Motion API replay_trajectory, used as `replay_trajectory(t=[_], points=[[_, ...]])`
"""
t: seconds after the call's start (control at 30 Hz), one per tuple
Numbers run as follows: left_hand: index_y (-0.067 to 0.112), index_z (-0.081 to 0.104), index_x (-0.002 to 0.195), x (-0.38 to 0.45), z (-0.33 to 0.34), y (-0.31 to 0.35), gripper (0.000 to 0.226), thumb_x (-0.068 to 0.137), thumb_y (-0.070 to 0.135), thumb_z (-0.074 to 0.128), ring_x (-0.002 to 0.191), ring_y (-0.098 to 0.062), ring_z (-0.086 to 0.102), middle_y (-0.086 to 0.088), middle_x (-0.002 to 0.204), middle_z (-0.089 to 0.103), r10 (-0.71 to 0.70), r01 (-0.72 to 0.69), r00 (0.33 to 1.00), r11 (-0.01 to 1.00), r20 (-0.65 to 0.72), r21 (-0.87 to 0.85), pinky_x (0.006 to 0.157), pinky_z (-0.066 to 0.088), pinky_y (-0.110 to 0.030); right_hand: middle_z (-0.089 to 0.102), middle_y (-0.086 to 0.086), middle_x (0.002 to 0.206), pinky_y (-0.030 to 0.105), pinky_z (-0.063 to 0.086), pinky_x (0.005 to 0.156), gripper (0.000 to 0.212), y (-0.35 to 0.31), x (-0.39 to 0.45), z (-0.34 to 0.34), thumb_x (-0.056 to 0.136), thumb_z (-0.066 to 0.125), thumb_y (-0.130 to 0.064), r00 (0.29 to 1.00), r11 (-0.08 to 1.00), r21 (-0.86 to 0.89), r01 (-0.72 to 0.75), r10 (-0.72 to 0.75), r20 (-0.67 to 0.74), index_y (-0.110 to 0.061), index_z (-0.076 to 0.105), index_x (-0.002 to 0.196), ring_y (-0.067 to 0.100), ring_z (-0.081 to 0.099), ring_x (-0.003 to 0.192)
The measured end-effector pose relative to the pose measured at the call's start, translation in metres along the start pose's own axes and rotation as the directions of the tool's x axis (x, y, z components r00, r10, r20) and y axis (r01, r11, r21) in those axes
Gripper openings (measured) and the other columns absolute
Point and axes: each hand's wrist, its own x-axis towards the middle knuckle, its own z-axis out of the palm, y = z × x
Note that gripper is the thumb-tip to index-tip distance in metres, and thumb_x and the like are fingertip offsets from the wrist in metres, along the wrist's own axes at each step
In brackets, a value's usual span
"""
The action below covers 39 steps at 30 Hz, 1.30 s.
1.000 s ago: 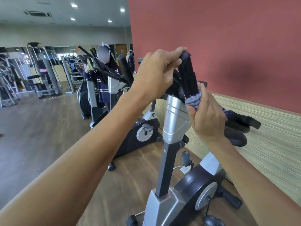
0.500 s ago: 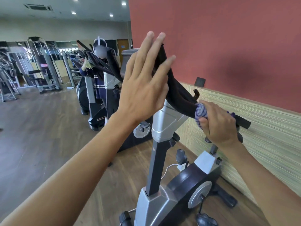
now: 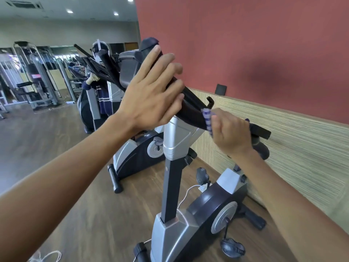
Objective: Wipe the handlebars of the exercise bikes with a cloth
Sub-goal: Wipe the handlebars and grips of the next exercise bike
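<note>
While left hand [image 3: 151, 93] lies flat on handlebar [image 3: 190, 104], right hand [image 3: 229, 132] grips cloth [image 3: 207, 120] around it

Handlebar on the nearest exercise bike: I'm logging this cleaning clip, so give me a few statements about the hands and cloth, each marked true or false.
1. The right hand grips a checked cloth against the handlebar. True.
2. The left hand is clenched in a fist around the handlebar. False: its fingers are straight, laid against the bar.
3. The cloth is in the left hand. False: the right hand holds it.
4. A second exercise bike stands behind the nearest one. True.
</note>
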Motion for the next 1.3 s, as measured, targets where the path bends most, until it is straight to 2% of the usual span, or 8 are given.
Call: replay_trajectory(t=[0.2, 0.37, 0.47, 0.63, 0.83, 1.0, 1.17, 1.3], points=[[0.005, 0.067, 0.103, -0.002, -0.002, -0.008, 0.037, 0.106, 0.03, 0.041, 0.126, -0.039, 0.054, -0.017, 0.118, 0.063, 0.079, -0.079, 0.997, 0.997, 0.007, 0.015, 0.126, 0.014, -0.049, 0.058, 0.007, 0.065, 0.034, 0.041, 0.062, 0.051, 0.013, -0.013, -0.001, 0.106, 0.022, -0.03, 1.0, 0.989, -0.15, -0.004, 0.002, -0.013, -0.006, 0.061, 0.083, 0.029, 0.051, 0.056], [0.004, 0.066, 0.106, -0.002, -0.006, -0.012, 0.038, 0.107, 0.031, 0.039, 0.125, -0.04, 0.054, -0.018, 0.116, 0.062, 0.115, -0.116, 0.993, 0.993, 0.014, 0.028, 0.125, 0.018, -0.05, 0.039, -0.005, 0.051, 0.022, 0.019, 0.047, 0.048, 0.019, -0.001, -0.017, 0.102, 0.02, -0.033, 0.986, 0.966, -0.256, 0.03, 0.013, 0.165, -0.014, 0.05, 0.07, 0.023, 0.037, 0.041], [0.003, 0.066, 0.103, -0.002, -0.006, -0.009, 0.038, 0.106, 0.03, 0.039, 0.122, -0.04, 0.055, -0.017, 0.112, 0.062, 0.1, -0.1, 0.995, 0.995, 0.004, 0.021, 0.126, 0.016, -0.05, 0.043, -0.001, 0.046, 0.025, 0.023, 0.046, 0.05, 0.022, 0.017, -0.028, 0.099, 0.01, -0.038, 0.893, 0.975, -0.215, 0.061, 0.043, 0.448, -0.013, 0.044, 0.071, 0.021, 0.039, 0.041], [0.002, 0.064, 0.098, -0.003, -0.003, -0.005, 0.038, 0.106, 0.028, 0.038, 0.118, -0.04, 0.056, -0.017, 0.109, 0.062, 0.078, -0.077, 0.997, 0.997, -0.015, 0.014, 0.127, 0.012, -0.048, 0.056, 0.003, 0.063, 0.034, 0.028, 0.057, 0.05, 0.021, 0.045, -0.029, 0.107, 0.019, -0.033, 0.667, 0.96, -0.136, -0.246, 0.269, 0.695, -0.008, 0.05, 0.077, 0.026, 0.051, 0.065], [0.001, 0.062, 0.093, -0.001, 0.009, 0.001, 0.032, 0.101, 0.024, 0.041, 0.111, -0.041, 0.055, -0.018, 0.105, 0.061, 0.026, -0.026, 0.995, 1.0, -0.096, 0.0, 0.126, 0.012, -0.05, 0.05, 0.002, 0.057, 0.032, 0.024, 0.055, 0.044, -0.031, 0.021, -0.023, 0.105, 0.015, -0.034, 0.888, 0.955, -0.078, -0.287, 0.296, 0.353, -0.013, 0.044, 0.08, 0.021, 0.045, 0.053], [0.003, 0.062, 0.088, 0.0, 0.021, 0.004, 0.026, 0.097, 0.022, 0.045, 0.108, -0.035, 0.048, -0.018, 0.102, 0.063, -0.011, 0.005, 0.981, 0.999, -0.192, -0.033, 0.126, 0.01, -0.047, 0.066, -0.001, 0.088, 0.032, 0.031, 0.07, 0.046, -0.081, 0.014, -0.003, 0.107, 0.024, -0.034, 0.969, 0.968, 0.049, -0.246, 0.247, -0.029, -0.014, 0.065, 0.1, 0.019, 0.052, 0.076], [0.003, 0.063, 0.093, -0.004, 0.02, -0.006, 0.028, 0.101, 0.024, 0.045, 0.109, -0.039, 0.054, -0.018, 0.103, 0.062, 0.071, -0.07, 0.983, 0.997, -0.17, 0.017, 0.126, 0.013, -0.049, 0.054, -0.003, 0.065, 0.023, 0.034, 0.043, 0.043, -0.013, 0.002, 0.0, 0.105, 0.029, -0.026, 0.998, 0.999, 0.004, -0.046, 0.046, 0.037, -0.01, 0.063, 0.086, 0.016, 0.044, 0.051], [0.004, 0.064, 0.093, -0.004, 0.021, -0.009, 0.031, 0.102, 0.025, 0.044, 0.109, -0.039, 0.056, -0.017, 0.102, 0.062, 0.077, -0.074, 0.982, 0.997, -0.17, 0.025, 0.126, 0.012, -0.048, 0.054, 0.0, 0.071, 0.032, 0.04, 0.053, 0.04, 0.012, -0.018, -0.001, 0.104, 0.029, -0.019, 0.996, 0.992, -0.091, -0.092, 0.09, -0.028, -0.007, 0.064, 0.089, 0.019, 0.042, 0.059]])
